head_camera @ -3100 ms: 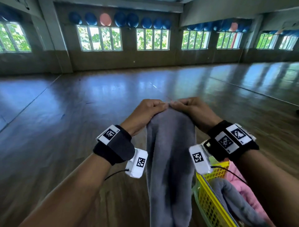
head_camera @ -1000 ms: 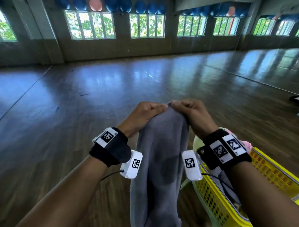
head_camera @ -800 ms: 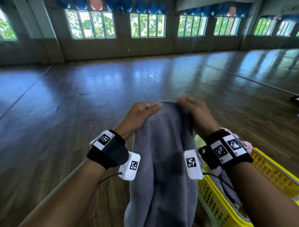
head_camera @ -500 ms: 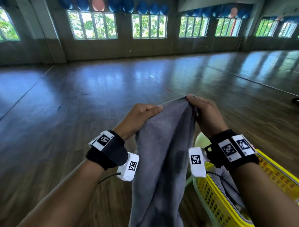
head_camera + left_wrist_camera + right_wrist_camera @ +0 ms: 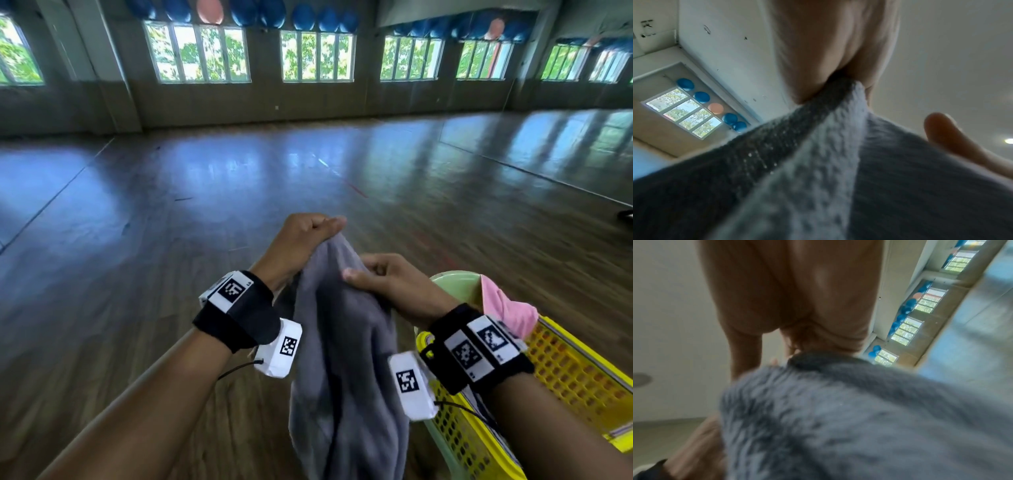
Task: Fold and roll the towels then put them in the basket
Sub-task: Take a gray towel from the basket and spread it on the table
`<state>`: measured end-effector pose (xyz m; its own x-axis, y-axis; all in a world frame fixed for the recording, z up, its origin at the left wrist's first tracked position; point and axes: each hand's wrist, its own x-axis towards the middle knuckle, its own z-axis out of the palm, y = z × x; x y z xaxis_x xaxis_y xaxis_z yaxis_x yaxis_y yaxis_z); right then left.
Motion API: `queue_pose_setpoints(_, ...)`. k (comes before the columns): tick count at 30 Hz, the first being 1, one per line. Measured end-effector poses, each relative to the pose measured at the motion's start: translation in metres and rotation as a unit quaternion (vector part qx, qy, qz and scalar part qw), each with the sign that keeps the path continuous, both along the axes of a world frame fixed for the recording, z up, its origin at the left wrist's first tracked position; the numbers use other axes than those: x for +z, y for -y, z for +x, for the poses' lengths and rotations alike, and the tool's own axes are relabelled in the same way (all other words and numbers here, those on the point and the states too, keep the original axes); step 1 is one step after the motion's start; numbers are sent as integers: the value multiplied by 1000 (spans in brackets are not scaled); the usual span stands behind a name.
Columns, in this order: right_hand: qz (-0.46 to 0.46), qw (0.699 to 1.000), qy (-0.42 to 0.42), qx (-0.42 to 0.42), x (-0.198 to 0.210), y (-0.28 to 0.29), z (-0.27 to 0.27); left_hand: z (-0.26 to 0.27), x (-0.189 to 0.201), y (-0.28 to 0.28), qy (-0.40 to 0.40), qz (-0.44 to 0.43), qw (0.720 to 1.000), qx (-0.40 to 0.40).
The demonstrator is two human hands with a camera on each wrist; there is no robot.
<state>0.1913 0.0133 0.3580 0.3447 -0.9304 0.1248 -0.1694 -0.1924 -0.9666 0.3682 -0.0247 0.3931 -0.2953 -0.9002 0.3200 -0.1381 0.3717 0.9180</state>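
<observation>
The left hand (image 5: 301, 240) grips the gray towel's (image 5: 346, 359) top, held up. The right hand (image 5: 394, 284) pinches it just below. A yellow basket (image 5: 565, 373) sits near right.

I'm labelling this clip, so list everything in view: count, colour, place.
Grey towel: one, grey, hanging in the air between both hands.
Pink towel: one, pink, draped over the green basket's rim.
Yellow basket: one, yellow, lower right.
Green basket: one, pale green, around the yellow one.
Floor: dark wood.
Windows: a row, far wall.
Balloons: blue and pink, above the windows.
Left hand: grips the grey towel's top.
Right hand: holds it lower.
</observation>
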Motion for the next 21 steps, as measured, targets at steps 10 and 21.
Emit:
queue_pose_setpoints(10,-9,998,44,-51,1,-3,6,13,-3,-4,34,14,998,-43)
queue_pose_setpoints(21,-9,999,29,-16,-6,-16,24,31,2,-16,82,29,994,-68)
